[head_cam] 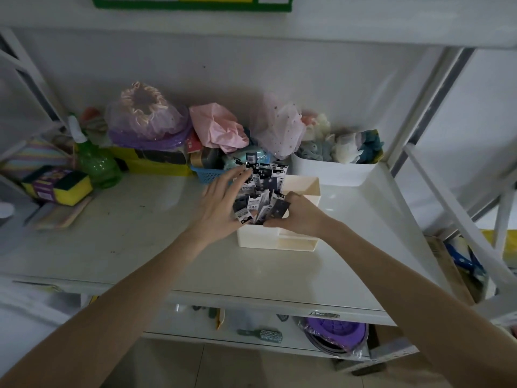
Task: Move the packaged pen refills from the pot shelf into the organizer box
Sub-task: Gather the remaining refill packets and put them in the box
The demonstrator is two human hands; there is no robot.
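A cream organizer box stands on the white shelf, right of centre. A bunch of black-and-white packaged pen refills stands upright in its left compartment, sticking out above the rim. My left hand presses flat against the left side of the packets, fingers spread. My right hand reaches over the box's front right and pinches the nearest dark packet. The box's right compartment looks bare.
Along the back wall sit a white bin of soft items, a blue basket, pink and purple bagged things, a green spray bottle and sponges. A lower shelf holds a hairbrush and a purple bowl.
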